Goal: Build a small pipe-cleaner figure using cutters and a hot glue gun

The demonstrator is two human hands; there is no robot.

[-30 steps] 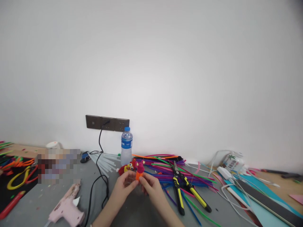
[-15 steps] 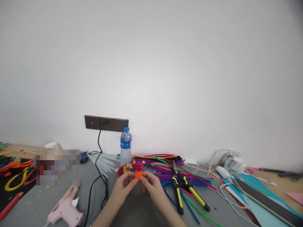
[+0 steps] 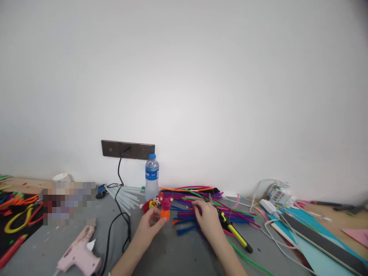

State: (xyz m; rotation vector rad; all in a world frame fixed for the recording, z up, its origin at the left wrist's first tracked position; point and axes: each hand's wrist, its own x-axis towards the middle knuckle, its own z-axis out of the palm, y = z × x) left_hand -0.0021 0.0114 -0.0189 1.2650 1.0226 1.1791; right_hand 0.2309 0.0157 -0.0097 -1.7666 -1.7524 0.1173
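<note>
The left hand [image 3: 147,226] pinches the magenta-and-orange figure [image 3: 166,205] upright by its orange base, to the left of the right hand [image 3: 209,219], whose bent fingers hover over or touch pipe cleaners [image 3: 186,217] lying mostly crosswise; its grip cannot be told. The bottle [image 3: 151,189] bears a blue label [image 3: 151,174], lettering too small to read.

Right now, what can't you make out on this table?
All in the head view:
Pliers: one handle, behind the right hand.
Stems: whether that hand grips any; its fingers hide this.
Red toy: partly behind the left hand and figure.
Glue gun: bottom, cut off by the lower edge.
Bottle: label print, too small.
Pixelated patch: hides whatever's there.
</note>
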